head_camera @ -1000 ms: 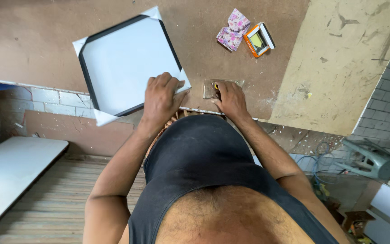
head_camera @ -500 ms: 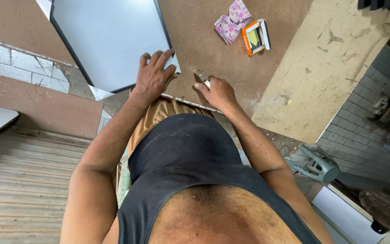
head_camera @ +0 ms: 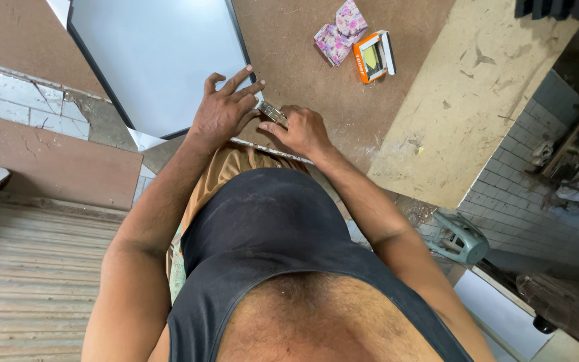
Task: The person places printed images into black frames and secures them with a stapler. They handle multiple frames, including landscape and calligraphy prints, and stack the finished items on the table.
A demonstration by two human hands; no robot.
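Observation:
A black picture frame [head_camera: 162, 60] with a pale blue-white face and white paper corner guards lies on a brown board table [head_camera: 289, 74]. My left hand [head_camera: 226, 110] rests flat on the frame's near corner, fingers spread. Just to its right, my right hand [head_camera: 299, 131] pinches a small shiny metal piece [head_camera: 271, 111] against the table by that corner. What the piece is I cannot tell.
A floral packet [head_camera: 340, 33] and an orange-and-white small box [head_camera: 373, 55] lie farther back on the table. A tan board [head_camera: 477, 87] is at the right. A grey-green plastic stool [head_camera: 460, 236] stands below right. White tiled ledge [head_camera: 21, 100] and wooden planks [head_camera: 28, 268] are at left.
The view has swung so the frame sits higher and further left. My left hand spread its fingers on the corner. My right hand shifted to pinch the metal piece beside it.

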